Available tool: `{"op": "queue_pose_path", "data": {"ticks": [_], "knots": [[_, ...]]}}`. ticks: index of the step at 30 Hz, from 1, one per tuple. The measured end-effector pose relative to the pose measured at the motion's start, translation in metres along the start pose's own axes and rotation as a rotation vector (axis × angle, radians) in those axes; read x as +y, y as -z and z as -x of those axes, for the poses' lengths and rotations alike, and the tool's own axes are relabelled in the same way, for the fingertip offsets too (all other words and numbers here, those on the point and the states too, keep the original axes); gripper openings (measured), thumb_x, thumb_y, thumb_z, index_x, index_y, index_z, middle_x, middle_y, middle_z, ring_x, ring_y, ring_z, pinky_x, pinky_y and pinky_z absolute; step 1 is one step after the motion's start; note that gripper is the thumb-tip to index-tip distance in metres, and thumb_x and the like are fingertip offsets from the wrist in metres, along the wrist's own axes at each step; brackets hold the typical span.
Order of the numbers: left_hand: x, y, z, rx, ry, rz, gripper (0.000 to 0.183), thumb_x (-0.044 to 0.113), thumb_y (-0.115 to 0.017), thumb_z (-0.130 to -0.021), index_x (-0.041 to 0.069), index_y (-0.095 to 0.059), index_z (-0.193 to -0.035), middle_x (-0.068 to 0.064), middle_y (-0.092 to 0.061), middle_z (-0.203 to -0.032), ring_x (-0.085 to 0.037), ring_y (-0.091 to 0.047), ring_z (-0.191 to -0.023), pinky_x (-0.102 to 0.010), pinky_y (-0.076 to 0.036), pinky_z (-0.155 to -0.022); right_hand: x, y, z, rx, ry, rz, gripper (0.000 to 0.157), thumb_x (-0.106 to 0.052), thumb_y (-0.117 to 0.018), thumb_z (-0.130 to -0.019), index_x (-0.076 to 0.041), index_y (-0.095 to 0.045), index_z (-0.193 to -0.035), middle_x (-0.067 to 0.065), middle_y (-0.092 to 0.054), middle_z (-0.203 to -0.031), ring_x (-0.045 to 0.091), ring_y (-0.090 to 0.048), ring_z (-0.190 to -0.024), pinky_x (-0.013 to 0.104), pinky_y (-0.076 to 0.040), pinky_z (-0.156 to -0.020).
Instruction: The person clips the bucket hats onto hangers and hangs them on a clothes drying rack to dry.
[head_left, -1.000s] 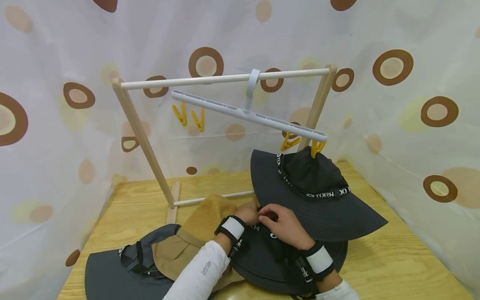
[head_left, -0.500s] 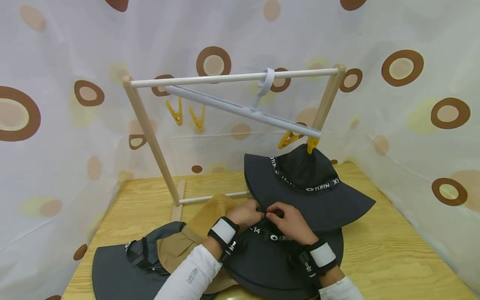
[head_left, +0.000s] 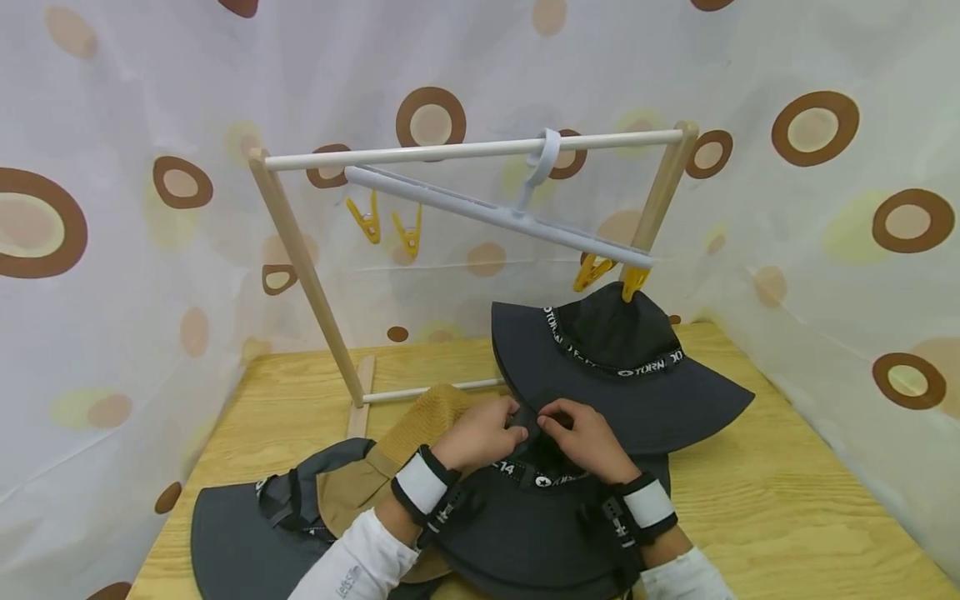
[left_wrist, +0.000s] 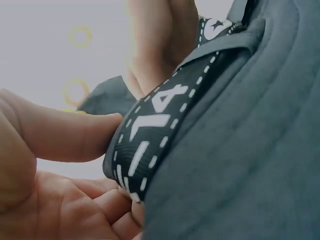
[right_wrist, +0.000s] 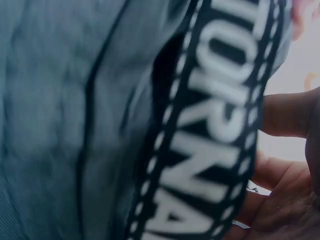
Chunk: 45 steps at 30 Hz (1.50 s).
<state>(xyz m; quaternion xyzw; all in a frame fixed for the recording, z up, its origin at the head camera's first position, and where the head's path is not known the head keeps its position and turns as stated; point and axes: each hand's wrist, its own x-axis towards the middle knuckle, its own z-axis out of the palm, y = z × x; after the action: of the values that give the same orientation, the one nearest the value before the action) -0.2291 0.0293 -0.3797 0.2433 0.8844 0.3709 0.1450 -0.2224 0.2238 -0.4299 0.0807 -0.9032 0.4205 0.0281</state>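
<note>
Both hands are on a dark grey wide-brimmed sun hat (head_left: 525, 533) with a black lettered band. My left hand (head_left: 480, 432) grips its crown from the left; in the left wrist view the thumb (left_wrist: 75, 132) presses beside the band (left_wrist: 155, 120) and the fingers curl beneath. On the crown's right side my right hand (head_left: 587, 437) pinches the fabric with thumb and fingers, partly hidden behind the band (right_wrist: 215, 100) in the right wrist view. Just behind, a similar dark hat (head_left: 600, 383) hangs by its crown from a yellow clip (head_left: 634, 282) on the pale hanger (head_left: 495, 215).
The hanger hooks over the white bar (head_left: 420, 154) of a wooden rack (head_left: 303, 275). Other yellow clips (head_left: 366, 218) hang from it. A tan hat (head_left: 360, 496) and another dark hat (head_left: 247, 533) lie on the wooden table (head_left: 795, 500) at left. A patterned curtain (head_left: 480, 67) stands behind.
My hands, close together at the crown's top a second ago, have spread slightly apart while holding the hat. The hanger and its hat have swung a little, and the head view has shifted.
</note>
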Motion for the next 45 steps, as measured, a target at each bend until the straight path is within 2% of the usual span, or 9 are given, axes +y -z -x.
{"op": "queue_pose_path", "data": {"ticks": [7,13,21,25,29,35,39,41,45], "knots": [[0.014,0.006,0.022,0.013,-0.063,-0.04,0.016,0.011,-0.056,-0.099,0.002,-0.061,-0.111,0.002,-0.044,-0.067,-0.011,-0.041,-0.054,-0.022,-0.032,-0.052,0.002,0.002,-0.003,0.041,0.015,0.042,0.019,-0.02,-0.062,-0.099,-0.008,-0.071,-0.111,0.011,-0.071,-0.109,0.024,-0.066,-0.096,0.037,-0.051,-0.079],[0.025,0.012,0.041,-0.008,-0.075,-0.057,0.031,0.013,-0.056,-0.1,0.002,-0.057,-0.129,0.0,-0.054,-0.078,-0.01,-0.049,-0.06,-0.022,-0.038,-0.057,0.005,0.004,-0.003,0.039,0.021,0.07,0.018,-0.02,-0.061,-0.099,-0.008,-0.071,-0.109,0.012,-0.071,-0.109,0.025,-0.066,-0.096,0.039,-0.051,-0.081],[0.037,0.024,0.063,-0.06,-0.162,-0.127,0.034,0.014,-0.058,-0.1,0.005,-0.057,-0.133,0.003,-0.053,-0.077,-0.006,-0.047,-0.059,-0.021,-0.039,-0.061,0.002,0.012,0.002,-0.037,0.039,0.013,0.023,-0.021,-0.056,-0.102,-0.005,-0.067,-0.114,0.015,-0.068,-0.117,0.03,-0.064,-0.105,0.043,-0.051,-0.088],[0.04,0.031,0.074,-0.075,-0.186,-0.117,0.029,0.015,-0.057,-0.1,0.008,-0.059,-0.129,0.004,-0.051,-0.075,-0.007,-0.045,-0.057,-0.021,-0.037,-0.059,0.0,0.018,0.004,-0.057,0.064,-0.002,0.027,-0.025,-0.052,-0.104,-0.006,-0.067,-0.116,0.015,-0.067,-0.118,0.026,-0.064,-0.103,0.039,-0.05,-0.085],[0.043,0.036,0.086,-0.073,-0.211,-0.129,0.023,0.014,-0.059,-0.099,0.013,-0.06,-0.121,0.006,-0.05,-0.072,-0.005,-0.045,-0.057,-0.021,-0.037,-0.058,0.003,0.022,0.004,-0.078,0.045,-0.064,0.033,-0.029,-0.046,-0.106,-0.004,-0.066,-0.114,0.015,-0.065,-0.105,0.02,-0.06,-0.087,0.034,-0.048,-0.077],[0.049,0.044,0.1,-0.08,-0.235,-0.142,0.025,0.015,-0.06,-0.099,0.015,-0.06,-0.123,0.008,-0.051,-0.073,-0.003,-0.047,-0.06,-0.021,-0.039,-0.061,0.012,0.024,0.004,-0.122,-0.005,-0.151,0.044,-0.033,-0.038,-0.109,0.001,-0.064,-0.121,0.016,-0.064,-0.109,0.014,-0.059,-0.088,0.032,-0.049,-0.078],[0.051,0.051,0.104,-0.051,-0.249,-0.13,0.027,0.015,-0.06,-0.099,0.015,-0.061,-0.126,0.006,-0.056,-0.078,-0.003,-0.049,-0.064,-0.022,-0.043,-0.064,0.009,0.03,0.009,-0.19,0.03,-0.192,0.046,-0.032,-0.036,-0.109,0.003,-0.06,-0.125,0.02,-0.062,-0.111,0.017,-0.059,-0.087,0.033,-0.049,-0.076],[0.051,0.054,0.105,-0.025,-0.25,-0.127,0.027,0.015,-0.059,-0.099,0.015,-0.062,-0.126,0.006,-0.061,-0.083,-0.002,-0.052,-0.068,-0.022,-0.045,-0.067,0.004,0.035,0.014,-0.214,0.071,-0.187,0.045,-0.031,-0.034,-0.11,0.002,-0.06,-0.127,0.022,-0.062,-0.118,0.018,-0.061,-0.096,0.032,-0.051,-0.08],[0.051,0.061,0.108,0.039,-0.238,-0.112,0.024,0.015,-0.058,-0.1,0.017,-0.065,-0.123,0.005,-0.068,-0.096,-0.004,-0.058,-0.077,-0.025,-0.048,-0.074,-0.008,0.044,0.026,-0.18,0.189,-0.152,0.041,-0.026,-0.031,-0.111,-0.003,-0.062,-0.128,0.017,-0.063,-0.128,0.012,-0.061,-0.112,0.029,-0.05,-0.093]]}}
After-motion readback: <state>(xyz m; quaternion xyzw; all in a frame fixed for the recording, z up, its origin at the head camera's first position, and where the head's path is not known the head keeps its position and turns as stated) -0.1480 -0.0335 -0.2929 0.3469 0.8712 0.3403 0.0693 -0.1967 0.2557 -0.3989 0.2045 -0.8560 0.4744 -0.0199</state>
